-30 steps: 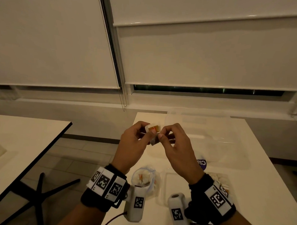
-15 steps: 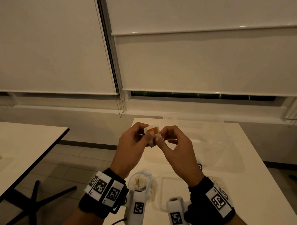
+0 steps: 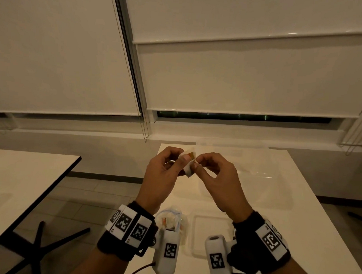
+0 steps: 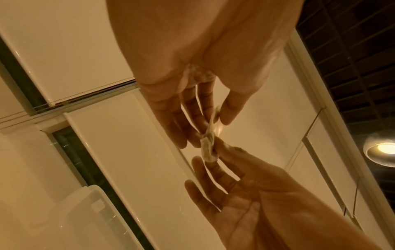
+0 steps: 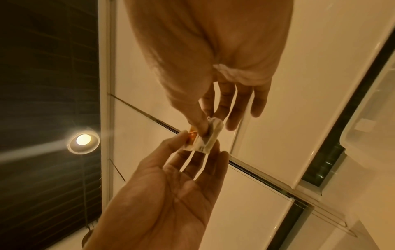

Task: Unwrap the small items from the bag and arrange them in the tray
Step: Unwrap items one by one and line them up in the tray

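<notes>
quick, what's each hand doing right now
Left hand: pinching the small wrapped item.
Right hand: pinching the same item's wrapper.

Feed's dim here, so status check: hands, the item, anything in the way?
Left hand and right hand both pinch the small wrapped item, raised over the table. Wrapper still on. Bag and tray below. Nothing blocking.
</notes>
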Action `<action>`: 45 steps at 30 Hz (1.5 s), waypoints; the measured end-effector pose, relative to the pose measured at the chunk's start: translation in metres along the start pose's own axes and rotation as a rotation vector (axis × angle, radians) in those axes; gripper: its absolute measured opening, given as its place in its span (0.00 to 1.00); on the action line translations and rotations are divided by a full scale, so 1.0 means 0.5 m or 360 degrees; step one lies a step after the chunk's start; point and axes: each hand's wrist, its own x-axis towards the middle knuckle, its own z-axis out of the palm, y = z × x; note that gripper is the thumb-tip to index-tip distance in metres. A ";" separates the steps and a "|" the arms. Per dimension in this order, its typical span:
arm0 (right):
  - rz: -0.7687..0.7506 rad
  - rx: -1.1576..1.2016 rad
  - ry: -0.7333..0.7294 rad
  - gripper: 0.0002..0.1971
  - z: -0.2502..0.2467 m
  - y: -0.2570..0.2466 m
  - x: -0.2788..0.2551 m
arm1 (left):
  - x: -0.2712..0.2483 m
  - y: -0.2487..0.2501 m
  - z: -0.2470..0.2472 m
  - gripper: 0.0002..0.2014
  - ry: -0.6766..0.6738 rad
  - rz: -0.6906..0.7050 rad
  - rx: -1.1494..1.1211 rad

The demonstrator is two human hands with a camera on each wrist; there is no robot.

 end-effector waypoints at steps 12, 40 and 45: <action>0.0067 0.0138 -0.0120 0.06 -0.027 -0.010 0.016 | 0.020 0.013 0.013 0.07 -0.0108 0.0058 -0.0128; 0.0155 -0.0220 -0.0041 0.05 -0.179 0.087 0.033 | 0.070 -0.065 0.165 0.07 -0.0238 -0.0101 0.0057; 0.0237 -0.0242 -0.0209 0.07 -0.218 0.134 0.044 | 0.077 -0.113 0.199 0.07 -0.0344 -0.0223 0.0129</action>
